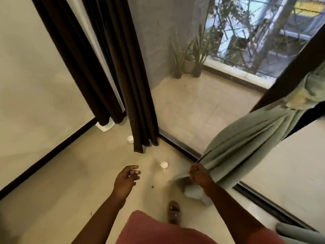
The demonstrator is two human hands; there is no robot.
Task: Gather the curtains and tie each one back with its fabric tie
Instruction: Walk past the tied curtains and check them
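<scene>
The right hand (199,175), low and right of centre in the frame, has its grip pinched on the bottom edge of the green curtain (246,138). From that grip the cloth runs up and to the right to a bunched, tied part (299,99) at the right edge of the frame. The left hand (125,180), at lower centre, is well apart from both curtains, its fingers loosely curled and holding nothing. The dark curtain (130,81) hangs straight at upper centre, its hem just above the floor (70,182).
</scene>
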